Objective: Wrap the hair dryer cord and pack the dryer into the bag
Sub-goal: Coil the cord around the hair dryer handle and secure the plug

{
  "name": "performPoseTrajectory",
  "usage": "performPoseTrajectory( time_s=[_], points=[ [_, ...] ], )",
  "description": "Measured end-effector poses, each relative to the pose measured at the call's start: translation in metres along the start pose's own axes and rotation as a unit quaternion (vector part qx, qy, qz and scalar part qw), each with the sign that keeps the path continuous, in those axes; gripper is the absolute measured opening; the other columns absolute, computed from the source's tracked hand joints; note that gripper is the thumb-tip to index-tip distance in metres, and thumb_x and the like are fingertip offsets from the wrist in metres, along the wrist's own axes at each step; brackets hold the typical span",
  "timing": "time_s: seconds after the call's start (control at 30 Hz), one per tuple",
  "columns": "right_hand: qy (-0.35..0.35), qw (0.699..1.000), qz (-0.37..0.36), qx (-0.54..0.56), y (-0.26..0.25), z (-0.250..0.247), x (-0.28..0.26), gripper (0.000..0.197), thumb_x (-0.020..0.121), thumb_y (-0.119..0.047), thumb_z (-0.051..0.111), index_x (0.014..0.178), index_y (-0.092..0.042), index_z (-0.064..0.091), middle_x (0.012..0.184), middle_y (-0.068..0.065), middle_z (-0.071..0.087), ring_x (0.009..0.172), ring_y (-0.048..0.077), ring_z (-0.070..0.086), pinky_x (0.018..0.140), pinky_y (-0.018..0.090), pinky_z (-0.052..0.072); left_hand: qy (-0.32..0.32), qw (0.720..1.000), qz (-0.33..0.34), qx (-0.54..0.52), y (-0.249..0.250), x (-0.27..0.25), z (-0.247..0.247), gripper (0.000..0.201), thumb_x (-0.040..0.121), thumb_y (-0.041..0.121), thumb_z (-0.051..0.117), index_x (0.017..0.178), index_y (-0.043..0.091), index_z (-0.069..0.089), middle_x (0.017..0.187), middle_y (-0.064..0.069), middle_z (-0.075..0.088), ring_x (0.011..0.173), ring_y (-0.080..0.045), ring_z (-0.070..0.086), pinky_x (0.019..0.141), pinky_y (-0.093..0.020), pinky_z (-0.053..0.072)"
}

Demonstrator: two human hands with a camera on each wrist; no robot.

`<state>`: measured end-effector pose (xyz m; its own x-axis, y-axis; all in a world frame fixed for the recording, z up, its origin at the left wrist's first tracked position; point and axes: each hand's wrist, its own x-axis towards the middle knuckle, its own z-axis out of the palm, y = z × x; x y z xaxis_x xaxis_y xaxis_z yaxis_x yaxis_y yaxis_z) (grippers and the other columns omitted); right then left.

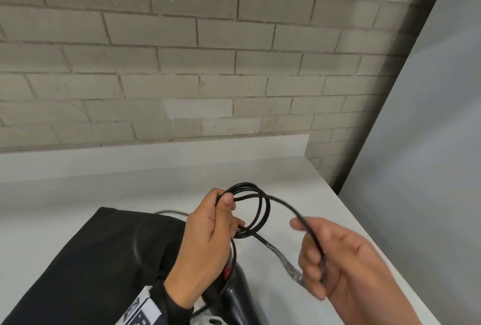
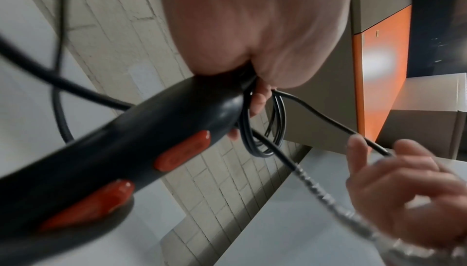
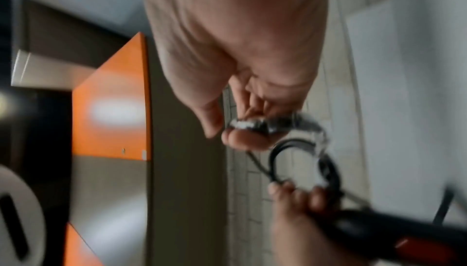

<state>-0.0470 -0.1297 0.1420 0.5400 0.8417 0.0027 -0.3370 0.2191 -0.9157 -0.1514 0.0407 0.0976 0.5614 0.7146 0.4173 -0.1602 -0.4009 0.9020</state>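
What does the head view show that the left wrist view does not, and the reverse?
Only the head view shows the flat black fabric bag lying on the white table, beside the left hand.

Only the left wrist view shows the orange-red switches on the black plastic hair dryer handle, and an orange panel behind.

Both show the coiled black cord, the right hand gripping its free run, and the brick wall.

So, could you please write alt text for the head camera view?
Left hand holds several loops of black cord above a hair dryer, while the right hand pinches the free end. A black bag lies on the white table before a brick wall.
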Motion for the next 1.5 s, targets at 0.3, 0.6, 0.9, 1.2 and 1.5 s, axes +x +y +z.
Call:
performPoseTrajectory(
  time_s=[0.3, 0.6, 0.9, 1.2, 1.5],
  points=[
    [0.036, 0.985, -0.078, -0.147, 0.031, -0.011, 0.000, 0.077, 0.051, -0.076, 0.077, 0.101, -0.018, 0.074, 0.095, 0.011, 0.072, 0.082, 0.031, 0.070, 0.073, 0.040, 0.055, -0.026, 0.999, 0.006, 0.021, 0.008, -0.004, 0.004, 0.029, 0.101, 0.033, 0.040, 0.078, 0.018, 0.051, 0.051, 0.007, 0.030, 0.049, -0.017, 0.032, 0.050, -0.044, 0.036],
    [-0.013, 0.937, 0.042, -0.347, 0.032, -0.003, 0.020, 0.012, 0.085, -0.026, 0.074, 0.094, -0.027, 0.067, 0.072, 0.002, 0.068, 0.047, 0.020, 0.051, 0.051, 0.027, 0.043, -0.056, 0.997, 0.037, 0.041, 0.004, -0.003, 0.005, 0.030, 0.101, 0.047, 0.042, 0.080, 0.029, 0.053, 0.054, -0.005, 0.041, 0.052, -0.027, 0.044, 0.049, -0.032, 0.039],
    [-0.046, 0.912, 0.036, -0.406, 0.005, -0.055, -0.003, 0.050, 0.089, 0.006, 0.059, 0.110, -0.039, 0.068, 0.063, 0.000, 0.039, 0.055, 0.021, 0.034, 0.053, 0.017, 0.035, 0.010, 1.000, 0.011, 0.016, -0.002, 0.005, -0.009, 0.033, 0.101, 0.040, 0.042, 0.076, 0.022, 0.053, 0.055, 0.002, 0.038, 0.054, -0.019, 0.040, 0.053, -0.026, 0.040],
    [-0.054, 0.790, 0.237, -0.563, 0.012, -0.092, -0.017, 0.029, 0.073, -0.030, 0.065, 0.096, -0.047, 0.061, 0.070, -0.006, 0.062, 0.054, 0.004, 0.050, 0.064, 0.012, 0.040, -0.028, 0.997, 0.043, 0.059, -0.004, 0.001, -0.005, 0.032, 0.097, 0.052, 0.040, 0.082, 0.028, 0.053, 0.057, -0.008, 0.050, 0.051, -0.024, 0.045, 0.053, -0.023, 0.042],
    [-0.116, 0.791, -0.010, -0.601, 0.044, -0.026, 0.014, 0.090, 0.077, -0.040, 0.067, 0.136, -0.058, 0.002, 0.138, -0.047, 0.011, 0.133, -0.021, 0.017, 0.106, 0.004, 0.019, -0.079, 0.993, 0.052, 0.075, 0.000, -0.001, 0.002, 0.022, 0.100, 0.034, 0.042, 0.086, 0.023, 0.053, 0.051, 0.014, 0.044, 0.051, -0.001, 0.051, 0.057, -0.013, 0.039]
  ],
)
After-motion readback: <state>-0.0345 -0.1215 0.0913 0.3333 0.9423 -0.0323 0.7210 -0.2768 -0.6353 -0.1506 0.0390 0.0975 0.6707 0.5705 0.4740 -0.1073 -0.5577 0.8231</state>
